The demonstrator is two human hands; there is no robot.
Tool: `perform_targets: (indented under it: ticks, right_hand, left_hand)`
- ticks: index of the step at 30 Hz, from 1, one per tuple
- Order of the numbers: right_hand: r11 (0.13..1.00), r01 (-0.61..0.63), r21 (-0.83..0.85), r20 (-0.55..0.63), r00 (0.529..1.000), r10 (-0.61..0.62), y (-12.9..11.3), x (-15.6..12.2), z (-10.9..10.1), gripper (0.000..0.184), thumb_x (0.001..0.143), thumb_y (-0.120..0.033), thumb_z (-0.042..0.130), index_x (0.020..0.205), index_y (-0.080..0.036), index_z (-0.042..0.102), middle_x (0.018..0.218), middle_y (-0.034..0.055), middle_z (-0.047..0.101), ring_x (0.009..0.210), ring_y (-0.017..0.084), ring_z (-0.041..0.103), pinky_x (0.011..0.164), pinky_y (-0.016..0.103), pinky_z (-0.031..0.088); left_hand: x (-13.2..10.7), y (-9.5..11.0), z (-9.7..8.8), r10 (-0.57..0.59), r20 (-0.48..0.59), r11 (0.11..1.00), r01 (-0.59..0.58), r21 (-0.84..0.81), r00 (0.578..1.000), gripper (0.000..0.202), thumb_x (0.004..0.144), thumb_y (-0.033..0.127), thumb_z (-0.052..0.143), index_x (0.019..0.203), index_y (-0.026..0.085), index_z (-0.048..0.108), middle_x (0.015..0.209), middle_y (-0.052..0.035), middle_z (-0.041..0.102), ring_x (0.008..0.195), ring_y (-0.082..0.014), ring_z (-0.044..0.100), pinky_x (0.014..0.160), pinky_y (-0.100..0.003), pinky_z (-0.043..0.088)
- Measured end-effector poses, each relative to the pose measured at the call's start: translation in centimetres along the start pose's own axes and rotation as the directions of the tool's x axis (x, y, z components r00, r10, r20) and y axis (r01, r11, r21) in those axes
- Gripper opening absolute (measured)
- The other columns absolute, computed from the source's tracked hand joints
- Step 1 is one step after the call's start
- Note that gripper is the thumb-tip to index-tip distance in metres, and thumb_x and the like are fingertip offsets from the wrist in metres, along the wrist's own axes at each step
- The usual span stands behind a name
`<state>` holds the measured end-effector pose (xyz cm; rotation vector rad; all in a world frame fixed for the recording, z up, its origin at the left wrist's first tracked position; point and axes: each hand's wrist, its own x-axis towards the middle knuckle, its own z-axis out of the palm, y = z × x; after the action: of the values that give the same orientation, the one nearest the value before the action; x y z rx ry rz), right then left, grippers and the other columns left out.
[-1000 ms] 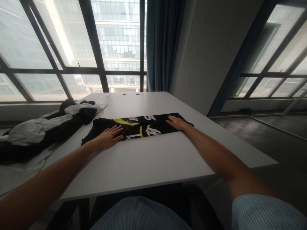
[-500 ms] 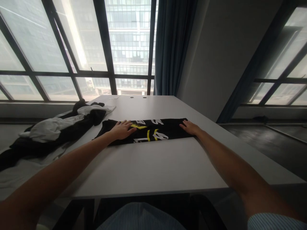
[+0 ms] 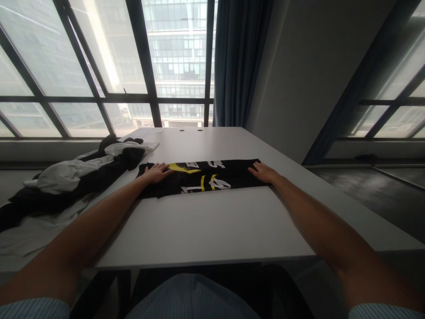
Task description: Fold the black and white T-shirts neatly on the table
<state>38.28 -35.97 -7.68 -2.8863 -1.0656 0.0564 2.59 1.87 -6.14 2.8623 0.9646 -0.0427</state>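
Note:
A black garment with white and yellow print, perhaps a T-shirt (image 3: 199, 177), lies folded into a long flat strip across the white table (image 3: 206, 226). My left hand (image 3: 154, 173) rests flat on its left part, fingers stretched out toward the yellow print. At the opposite end, my right hand (image 3: 263, 172) presses flat on the right edge of the cloth, fingers pointing left. Neither hand grips the fabric. The exact layers of the fold are hard to make out.
On the table's left side lies a loose heap of black and white clothes (image 3: 76, 175), hanging toward the near left. Dark-framed windows (image 3: 126, 95) and a blue curtain (image 3: 237, 66) stand behind. The table's near edge runs just in front of my body.
My left hand has slid left along the black garment, uncovering more of the yellow print, and the cloth's left end lies flatter. My right hand has stayed on the right edge.

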Motion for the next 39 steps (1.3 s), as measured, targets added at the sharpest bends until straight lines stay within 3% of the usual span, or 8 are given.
perform_targets:
  ticks: [7, 13, 17, 20, 23, 25, 33, 39]
  right_hand:
    - [1.0, -0.01, -0.007, 0.01, 1.0, 0.01, -0.2, -0.3, -0.2, 0.082, 0.101, -0.066, 0.018, 0.162, -0.013, 0.027, 0.17, 0.0104, 0.018, 0.157, 0.028, 0.016, 0.127, 0.045, 0.016]
    - [0.999, 0.036, 0.022, -0.027, 0.999, -0.035, 0.2, 0.3, 0.0, 0.08, 0.1, -0.065, 0.027, 0.159, -0.012, 0.035, 0.167, 0.0149, 0.027, 0.155, 0.03, 0.023, 0.125, 0.045, 0.021]
    - [0.991, 0.119, 0.057, -0.115, 0.987, -0.112, 1.2, 0.8, -0.7, 0.063, 0.096, -0.06, 0.045, 0.142, -0.018, 0.059, 0.149, 0.0165, 0.055, 0.136, 0.033, 0.052, 0.112, 0.044, 0.041]
    - [0.986, 0.163, 0.047, -0.17, 0.974, -0.153, 2.2, 0.9, -1.3, 0.042, 0.093, -0.046, 0.057, 0.122, -0.021, 0.072, 0.129, 0.014, 0.067, 0.118, 0.029, 0.063, 0.101, 0.038, 0.049]
    - [0.984, 0.171, 0.043, -0.207, 0.966, -0.158, 2.8, 0.8, -1.7, 0.029, 0.089, -0.035, 0.062, 0.109, -0.022, 0.077, 0.119, 0.0111, 0.07, 0.109, 0.025, 0.065, 0.096, 0.034, 0.05]
    - [0.987, 0.159, 0.033, -0.202, 0.968, -0.15, 2.7, 0.6, -1.9, 0.027, 0.089, -0.034, 0.062, 0.107, -0.022, 0.077, 0.118, 0.0107, 0.07, 0.106, 0.024, 0.065, 0.095, 0.033, 0.05]
    - [0.999, 0.023, -0.045, -0.17, 0.985, -0.03, 1.2, -0.2, -2.4, 0.032, 0.095, -0.033, 0.056, 0.119, -0.023, 0.074, 0.131, 0.0125, 0.064, 0.116, 0.028, 0.061, 0.095, 0.037, 0.05]
    - [0.983, -0.181, -0.033, -0.201, 0.964, 0.171, 4.1, -0.4, -2.6, 0.035, 0.093, -0.034, 0.054, 0.119, -0.025, 0.075, 0.133, 0.0147, 0.062, 0.117, 0.031, 0.062, 0.093, 0.043, 0.052]
  left_hand:
    - [0.0, -2.9, -0.7, -0.157, -0.056, 0.987, 0.159, 0.025, 0.986, 0.086, 0.095, 0.076, 0.023, 0.162, 0.023, 0.032, 0.168, -0.0118, 0.027, 0.155, -0.0419, 0.016, 0.119, -0.069, 0.016]
    - [-3.7, -2.8, -2.6, -0.269, -0.056, 0.953, 0.274, 0.132, 0.962, 0.08, 0.099, 0.067, 0.023, 0.161, 0.018, 0.034, 0.169, -0.0135, 0.022, 0.153, -0.0459, 0.019, 0.117, -0.072, 0.015]
    - [-8.1, -1.9, -2.6, -0.036, -0.051, 0.983, 0.044, 0.177, 0.998, 0.08, 0.094, 0.071, 0.036, 0.16, 0.025, 0.038, 0.169, -0.01, 0.025, 0.151, -0.0413, 0.028, 0.117, -0.061, 0.029]
    - [-11.3, -1.0, -2.5, 0.208, -0.079, 0.96, -0.188, 0.208, 0.975, 0.063, 0.091, 0.062, 0.049, 0.143, 0.028, 0.06, 0.155, -0.0091, 0.05, 0.139, -0.0341, 0.049, 0.108, -0.043, 0.044]
    - [-13.2, -0.6, -2.5, 0.286, -0.127, 0.935, -0.247, 0.253, 0.95, 0.046, 0.094, 0.05, 0.049, 0.124, 0.026, 0.074, 0.131, -0.0095, 0.066, 0.123, -0.0319, 0.061, 0.097, -0.038, 0.051]
    - [-13.7, -0.7, -2.3, 0.286, -0.106, 0.944, -0.261, 0.204, 0.952, 0.046, 0.092, 0.049, 0.051, 0.127, 0.029, 0.073, 0.13, -0.0077, 0.066, 0.11, -0.029, 0.067, 0.089, -0.035, 0.053]
    - [-12.1, 0.7, -0.9, 0.267, -0.215, 0.957, -0.233, 0.172, 0.939, 0.044, 0.096, 0.039, 0.042, 0.123, 0.029, 0.076, 0.117, -0.0077, 0.071, 0.093, -0.0258, 0.071, 0.08, -0.035, 0.054]
    - [-6.6, 4.8, -1.0, 0.322, -0.196, 0.936, -0.281, 0.212, 0.926, 0.042, 0.096, 0.032, 0.043, 0.121, 0.028, 0.077, 0.119, -0.0064, 0.074, 0.105, -0.0297, 0.07, 0.088, -0.037, 0.053]
